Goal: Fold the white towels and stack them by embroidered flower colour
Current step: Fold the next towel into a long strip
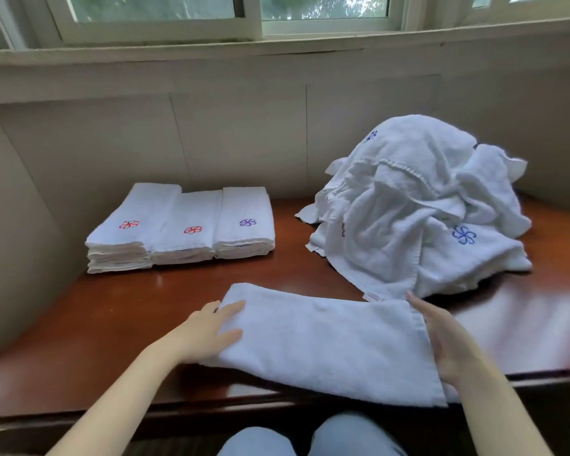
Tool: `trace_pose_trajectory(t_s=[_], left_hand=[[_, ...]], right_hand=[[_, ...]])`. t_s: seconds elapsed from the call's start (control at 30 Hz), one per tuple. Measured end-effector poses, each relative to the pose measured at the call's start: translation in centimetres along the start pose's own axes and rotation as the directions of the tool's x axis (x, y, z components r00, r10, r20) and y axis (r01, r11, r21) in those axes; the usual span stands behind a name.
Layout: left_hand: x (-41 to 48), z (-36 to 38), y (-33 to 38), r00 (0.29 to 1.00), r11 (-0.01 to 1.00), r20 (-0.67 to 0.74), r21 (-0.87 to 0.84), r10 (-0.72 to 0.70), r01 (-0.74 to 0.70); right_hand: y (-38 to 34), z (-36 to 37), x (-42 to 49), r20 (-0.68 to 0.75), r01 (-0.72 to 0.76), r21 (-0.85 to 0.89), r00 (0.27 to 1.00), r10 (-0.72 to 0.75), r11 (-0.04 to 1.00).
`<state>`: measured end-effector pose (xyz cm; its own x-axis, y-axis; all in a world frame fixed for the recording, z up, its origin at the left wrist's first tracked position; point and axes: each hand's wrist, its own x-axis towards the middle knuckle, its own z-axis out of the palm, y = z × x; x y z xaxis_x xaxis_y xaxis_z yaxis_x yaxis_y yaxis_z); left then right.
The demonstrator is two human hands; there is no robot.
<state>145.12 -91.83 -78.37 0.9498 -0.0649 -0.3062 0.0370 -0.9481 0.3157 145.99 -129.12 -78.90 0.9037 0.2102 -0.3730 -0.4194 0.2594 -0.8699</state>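
Observation:
A white towel [326,340] folded into a long strip lies across the front of the brown table [112,311], its near edge hanging over the table's front. My left hand [208,334] rests flat on its left end with straight fingers. My right hand [445,337] lies open against its right end. No flower shows on this towel. At the back left stand three stacks of folded towels: two with red flowers [129,224] [192,230] and one with a purple flower [247,222].
A big heap of unfolded white towels [418,205] with blue flowers fills the right back of the table. A beige wall and a window sill run behind. My knees in light jeans show below the table's front edge.

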Motion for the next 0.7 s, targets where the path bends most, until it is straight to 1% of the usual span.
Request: trace_pose_trajectory(t_s=[0.03,0.07,0.1,0.13,0.17,0.23,0.27,0.33,0.4,0.47,0.5,0.6,0.7], left_hand=[[0.4,0.5,0.0,1.000,1.000,-0.009,-0.027,-0.013,0.013],[0.8,1.0,0.1,0.999,0.998,-0.028,-0.046,-0.035,0.034],[1.2,1.4,0.3,0.997,0.996,-0.053,-0.063,-0.064,0.060],[1.5,1.7,0.5,0.992,0.993,-0.080,-0.080,-0.098,0.091],[1.8,1.8,0.7,0.986,0.989,-0.108,-0.094,-0.127,0.117],[2.2,2.0,1.1,0.973,0.983,-0.168,-0.113,-0.161,0.143],[2.3,2.1,1.3,0.966,0.982,-0.194,-0.121,-0.169,0.148],[2.6,2.0,1.7,0.952,0.975,-0.230,-0.142,-0.200,0.170],[2.8,2.0,1.9,0.941,0.962,-0.240,-0.191,-0.239,0.196],[3.1,1.9,1.9,0.940,0.935,-0.214,-0.295,-0.265,0.196],[3.3,1.8,1.8,0.941,0.911,-0.190,-0.362,-0.279,0.197],[3.7,1.4,1.7,0.938,0.820,-0.108,-0.526,-0.329,0.227],[4.1,0.8,1.6,0.941,0.780,-0.082,-0.586,-0.328,0.220]], right_hand=[[0.0,-0.2,-0.1,-0.135,0.006,-0.173,0.990,-0.030,0.985],[-0.1,0.0,-0.2,-0.209,0.032,-0.344,0.972,-0.110,0.938],[-0.2,-0.1,0.2,-0.250,0.027,-0.458,0.955,-0.158,0.888],[-0.6,-0.2,0.3,-0.267,0.017,-0.526,0.946,-0.184,0.850],[-1.1,-0.4,0.6,-0.290,0.015,-0.572,0.932,-0.219,0.820],[-2.7,-0.4,1.1,-0.287,0.089,-0.578,0.908,-0.305,0.811],[-3.5,-0.4,1.3,-0.291,0.110,-0.608,0.891,-0.350,0.786],[-4.5,-0.7,2.2,-0.310,0.104,-0.672,0.860,-0.406,0.733],[-4.2,-1.6,2.6,-0.324,0.000,-0.716,0.886,-0.333,0.698],[-3.0,-2.8,2.3,-0.321,-0.127,-0.757,0.927,-0.194,0.641],[-2.5,-3.2,2.1,-0.319,-0.155,-0.756,0.936,-0.151,0.636],[-2.3,-3.8,1.4,-0.301,-0.156,-0.666,0.951,-0.071,0.730],[-2.6,-4.4,1.3,-0.290,-0.140,-0.510,0.957,-0.016,0.849]])
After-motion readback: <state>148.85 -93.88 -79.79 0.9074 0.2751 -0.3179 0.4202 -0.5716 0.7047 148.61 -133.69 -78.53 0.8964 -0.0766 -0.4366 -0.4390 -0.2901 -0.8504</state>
